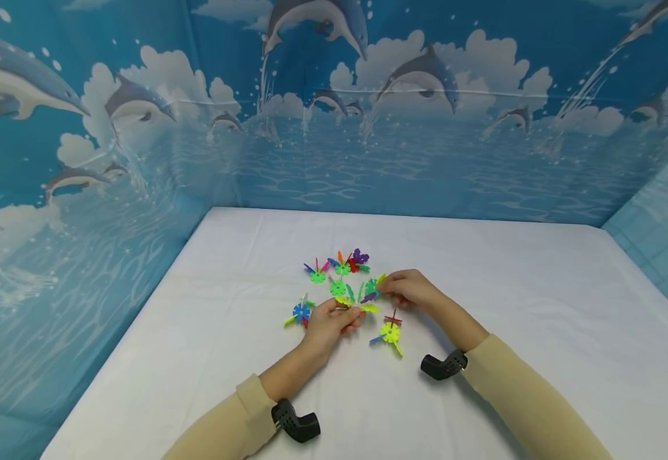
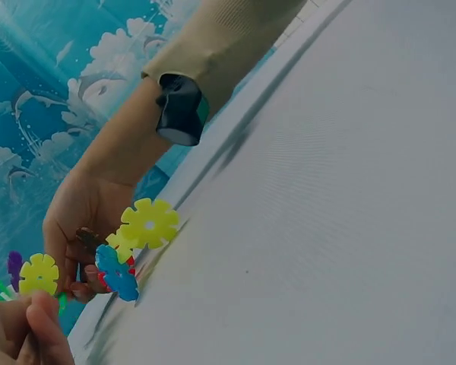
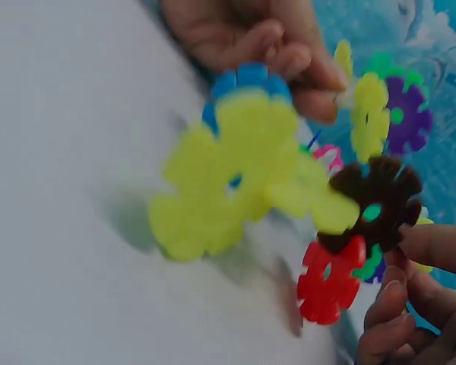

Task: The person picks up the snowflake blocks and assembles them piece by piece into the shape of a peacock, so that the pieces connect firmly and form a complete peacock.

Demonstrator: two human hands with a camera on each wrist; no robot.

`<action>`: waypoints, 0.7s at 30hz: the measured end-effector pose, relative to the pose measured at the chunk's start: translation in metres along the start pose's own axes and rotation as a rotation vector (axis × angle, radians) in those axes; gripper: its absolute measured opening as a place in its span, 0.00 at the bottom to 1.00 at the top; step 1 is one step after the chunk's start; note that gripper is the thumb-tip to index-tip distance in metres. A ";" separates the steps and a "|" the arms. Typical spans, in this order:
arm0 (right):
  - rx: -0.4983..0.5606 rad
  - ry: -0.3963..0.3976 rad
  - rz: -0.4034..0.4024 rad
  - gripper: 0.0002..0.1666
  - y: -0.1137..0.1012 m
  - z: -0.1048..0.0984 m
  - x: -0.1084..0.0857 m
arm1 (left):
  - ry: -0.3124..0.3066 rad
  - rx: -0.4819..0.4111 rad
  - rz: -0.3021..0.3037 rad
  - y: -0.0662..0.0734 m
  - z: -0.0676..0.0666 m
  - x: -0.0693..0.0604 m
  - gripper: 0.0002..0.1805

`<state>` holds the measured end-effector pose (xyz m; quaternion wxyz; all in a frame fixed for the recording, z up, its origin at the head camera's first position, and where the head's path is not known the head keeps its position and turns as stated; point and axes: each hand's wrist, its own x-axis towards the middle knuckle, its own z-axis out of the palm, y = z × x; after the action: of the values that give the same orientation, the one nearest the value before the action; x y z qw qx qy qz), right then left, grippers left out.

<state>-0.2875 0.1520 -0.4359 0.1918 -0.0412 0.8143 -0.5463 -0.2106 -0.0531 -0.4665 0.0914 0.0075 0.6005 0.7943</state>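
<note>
My left hand point(image 1: 326, 326) pinches a cluster of notched plastic snowflake discs point(image 1: 369, 308), with yellow, green, purple and whitish pieces, between thumb and fingers just above the table. Beside it, the fingertips of my right hand point(image 1: 411, 289) pinch a green and yellow snowflake-disc cluster point(image 1: 371, 286) at its edge. The two clusters are close together; whether they touch I cannot tell. Below the right hand stands a yellow-centred cluster point(image 1: 390, 332) with blue, red and brown discs; its brown disc point(image 3: 376, 201) partly covers the right fingers in the right wrist view.
A blue-centred cluster point(image 1: 302, 312) lies left of the left hand. Farther back are a green-centred cluster point(image 1: 318, 276) and another with red and purple discs point(image 1: 359, 257). The white-covered table point(image 1: 241, 268) meets a dolphin-print curtain point(image 1: 368, 172) behind.
</note>
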 end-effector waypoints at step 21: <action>0.154 0.398 -0.176 0.17 -0.004 0.036 -0.070 | 0.053 -0.408 -0.093 0.000 0.022 0.001 0.02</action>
<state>-0.2103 0.1384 -0.4253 -0.0183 0.0111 0.7851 -0.6190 -0.2093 -0.0316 -0.4608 0.1119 -0.0599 0.4291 0.8943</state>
